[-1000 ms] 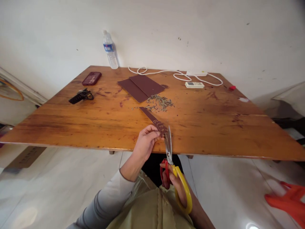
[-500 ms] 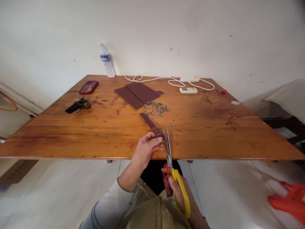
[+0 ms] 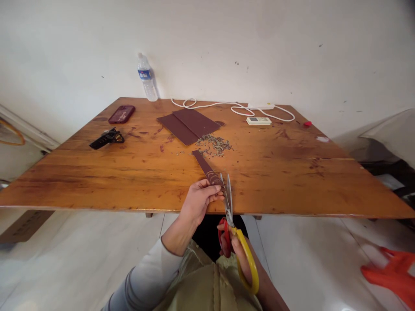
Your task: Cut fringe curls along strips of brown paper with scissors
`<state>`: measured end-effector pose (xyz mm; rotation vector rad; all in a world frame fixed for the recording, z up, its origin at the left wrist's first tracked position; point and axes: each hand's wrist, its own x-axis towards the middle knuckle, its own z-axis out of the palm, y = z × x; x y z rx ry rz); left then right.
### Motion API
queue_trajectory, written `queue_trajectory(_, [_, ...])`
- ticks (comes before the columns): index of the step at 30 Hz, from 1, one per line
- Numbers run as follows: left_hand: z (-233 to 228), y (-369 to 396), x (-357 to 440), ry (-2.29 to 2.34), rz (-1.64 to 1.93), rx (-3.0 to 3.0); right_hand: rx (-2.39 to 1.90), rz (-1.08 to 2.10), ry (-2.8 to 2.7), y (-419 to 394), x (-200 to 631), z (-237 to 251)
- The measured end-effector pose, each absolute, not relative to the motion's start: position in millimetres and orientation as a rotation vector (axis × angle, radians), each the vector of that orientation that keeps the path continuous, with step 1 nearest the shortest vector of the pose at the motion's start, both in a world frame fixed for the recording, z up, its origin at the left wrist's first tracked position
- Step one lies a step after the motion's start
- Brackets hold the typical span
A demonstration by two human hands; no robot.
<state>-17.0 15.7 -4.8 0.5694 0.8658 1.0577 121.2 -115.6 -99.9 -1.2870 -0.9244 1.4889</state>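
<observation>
Dark brown paper strip (image 3: 207, 169), thin and flat, sits pinched in the left hand (image 3: 198, 202) over the near edge of the smooth wooden table (image 3: 292, 172). Right hand (image 3: 238, 252) grips yellow-and-red scissors (image 3: 235, 229), shiny blades at the strip. Tiny cut bits (image 3: 215, 144) lie beyond.

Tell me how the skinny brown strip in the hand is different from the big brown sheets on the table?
The brown strip is long and narrow; the brown sheets are wide. The strip is pinched by the left hand with the scissors, held by the right hand, at its near end; the sheets lie flat, untouched, farther back. The strip shows curved cut marks near the fingers; the sheets look plain. Both share one dark brown colour.
</observation>
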Motion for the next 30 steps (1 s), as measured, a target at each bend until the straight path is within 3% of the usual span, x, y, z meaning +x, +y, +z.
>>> queue_trajectory(30, [-2.6,14.1,-14.5,0.85,1.072,0.548,-1.302,1.486,-0.835,-109.8,111.8,-89.8])
